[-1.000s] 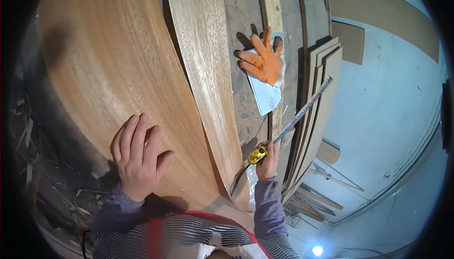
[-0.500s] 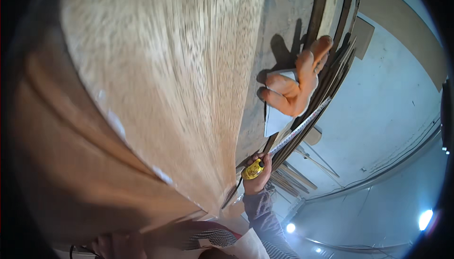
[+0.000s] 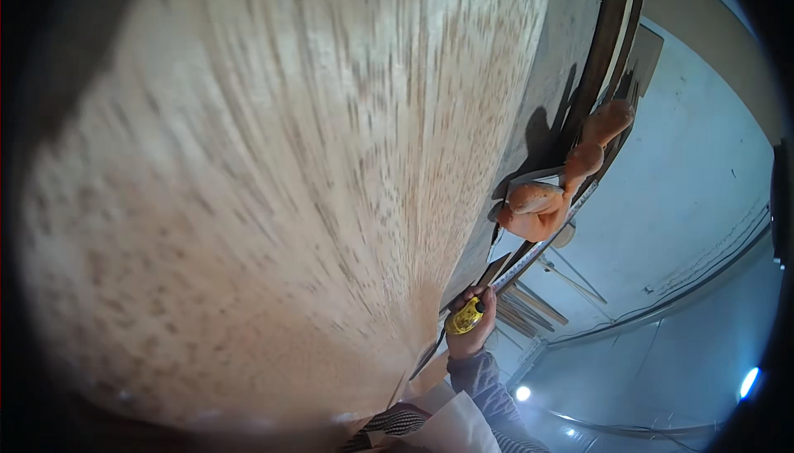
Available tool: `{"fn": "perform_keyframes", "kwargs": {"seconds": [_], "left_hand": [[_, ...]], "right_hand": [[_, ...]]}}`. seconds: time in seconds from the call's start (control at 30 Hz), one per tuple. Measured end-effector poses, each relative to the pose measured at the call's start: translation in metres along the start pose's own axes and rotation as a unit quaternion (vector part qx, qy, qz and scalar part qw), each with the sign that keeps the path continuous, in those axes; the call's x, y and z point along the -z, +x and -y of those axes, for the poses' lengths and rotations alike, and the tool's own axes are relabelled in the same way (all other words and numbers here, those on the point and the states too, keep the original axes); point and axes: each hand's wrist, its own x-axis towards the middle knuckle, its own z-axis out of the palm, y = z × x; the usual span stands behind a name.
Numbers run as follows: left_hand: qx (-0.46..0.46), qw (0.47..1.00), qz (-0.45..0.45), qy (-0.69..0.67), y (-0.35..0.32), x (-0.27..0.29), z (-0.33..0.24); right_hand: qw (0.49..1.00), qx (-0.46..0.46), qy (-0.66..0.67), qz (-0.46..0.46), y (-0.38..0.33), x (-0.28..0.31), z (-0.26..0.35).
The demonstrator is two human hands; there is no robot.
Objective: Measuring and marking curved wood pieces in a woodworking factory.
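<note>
In my right hand [image 3: 473, 331] is a yellow tape measure [image 3: 465, 317], with my fingers closed round its case. Its pale blade [image 3: 529, 259] runs out up and to the right. An orange work glove [image 3: 542, 207] with bent fingers is beside the blade, over a white sheet; no arm shows at it, and I cannot tell whether a hand is inside. To the left, a large light-brown wood panel [image 3: 322, 164] with dark grain flecks comes very close and fills much of the view. My left hand is out of sight.
Beyond the panel lies a grey board [image 3: 571, 48] with dark strips [image 3: 608, 35] along its side. More thin wood strips [image 3: 529, 308] are stacked past the tape. A pale blue surface [image 3: 695, 139] spreads on the right, and bright lamps [image 3: 749, 383] shine at lower right.
The view has shifted, and the panel fills more of it; its lower-left edge and the brown surface below have gone from sight. Glove, tape and right hand appear farther right and lower.
</note>
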Motion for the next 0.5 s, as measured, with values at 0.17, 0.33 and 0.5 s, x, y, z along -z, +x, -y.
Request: {"fn": "perform_keyframes", "kwargs": {"seconds": [0.17,0.33,0.5], "left_hand": [[0.028,0.999,0.036,-0.004,0.003,0.001,-0.001],[0.077,0.992,0.098,-0.017,0.022,0.004,-0.005],[0.127,0.981,0.148,-0.010,0.044,0.016,-0.020]], "right_hand": [[1.000,0.007,0.008,0.011,0.002,0.001,0.000],[1.000,0.012,0.009,0.019,0.003,0.003,0.000],[0.998,0.028,0.050,0.028,0.003,0.004,0.000]]}}
